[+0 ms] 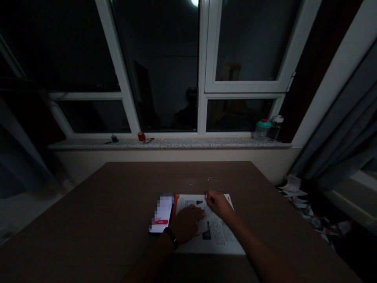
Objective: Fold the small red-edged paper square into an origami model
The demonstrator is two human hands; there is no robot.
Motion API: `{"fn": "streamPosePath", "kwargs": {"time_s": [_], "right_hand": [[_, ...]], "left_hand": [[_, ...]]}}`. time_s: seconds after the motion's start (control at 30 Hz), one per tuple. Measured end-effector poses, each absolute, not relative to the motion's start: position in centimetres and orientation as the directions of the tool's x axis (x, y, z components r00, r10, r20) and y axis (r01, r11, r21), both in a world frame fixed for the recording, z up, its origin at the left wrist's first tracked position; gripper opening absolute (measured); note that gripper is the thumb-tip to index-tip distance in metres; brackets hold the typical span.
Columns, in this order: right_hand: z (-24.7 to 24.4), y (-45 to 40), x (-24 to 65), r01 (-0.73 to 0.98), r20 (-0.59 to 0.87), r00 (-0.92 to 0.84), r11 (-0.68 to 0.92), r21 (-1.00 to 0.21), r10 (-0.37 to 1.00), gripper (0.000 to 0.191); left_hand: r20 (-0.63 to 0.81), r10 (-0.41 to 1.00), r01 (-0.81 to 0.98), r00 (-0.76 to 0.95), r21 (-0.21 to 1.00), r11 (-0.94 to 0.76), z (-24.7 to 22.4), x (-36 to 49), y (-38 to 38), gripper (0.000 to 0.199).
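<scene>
A printed sheet or booklet (220,232) with text, small pictures and an orange left edge lies on the brown table (88,220). My left hand (187,223), with a dark band at the wrist, rests on its left half, fingers spread over a small pale piece of paper (202,225). My right hand (217,203) is at the upper part of the page, its fingers curled together; what they hold, if anything, is too small to make out. Left of the page lies a phone (162,214) with a lit screen, close to my left wrist.
Small white bits (209,179) lie on the table beyond the page. On the windowsill (182,144) stand a green-lidded bottle (262,129), a clear bottle (275,127) and a small red object (141,136). Papers (303,204) are piled beyond the table's right edge.
</scene>
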State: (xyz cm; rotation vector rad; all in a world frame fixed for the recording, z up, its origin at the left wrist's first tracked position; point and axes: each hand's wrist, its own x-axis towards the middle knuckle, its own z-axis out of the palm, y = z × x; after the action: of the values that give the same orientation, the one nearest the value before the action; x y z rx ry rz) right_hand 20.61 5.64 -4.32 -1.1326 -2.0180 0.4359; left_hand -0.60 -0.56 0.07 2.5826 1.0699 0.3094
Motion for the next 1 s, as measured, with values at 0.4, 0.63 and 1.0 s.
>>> {"fn": "streamPosePath", "kwargs": {"time_s": [0.4, 0.63, 1.0], "right_hand": [[-4.3, 4.3, 21.8, 0.435, 0.409, -0.121, 0.419, -0.797, 0.905, 0.010], [-4.3, 3.7, 21.1, 0.410, 0.350, -0.328, 0.466, -0.784, 0.877, 0.005], [-5.1, 3.9, 21.5, 0.347, 0.223, -0.426, 0.386, -0.855, 0.877, 0.009]], "left_hand": [[0.093, 0.725, 0.646, 0.683, 0.386, -0.658, -0.4, -0.5, -0.6, 0.049], [0.129, 0.717, 0.625, 0.685, 0.402, -0.669, -0.4, -0.4, -0.3, 0.051], [0.124, 0.725, 0.625, 0.677, 0.423, -0.656, -0.4, -0.4, -0.2, 0.055]]}}
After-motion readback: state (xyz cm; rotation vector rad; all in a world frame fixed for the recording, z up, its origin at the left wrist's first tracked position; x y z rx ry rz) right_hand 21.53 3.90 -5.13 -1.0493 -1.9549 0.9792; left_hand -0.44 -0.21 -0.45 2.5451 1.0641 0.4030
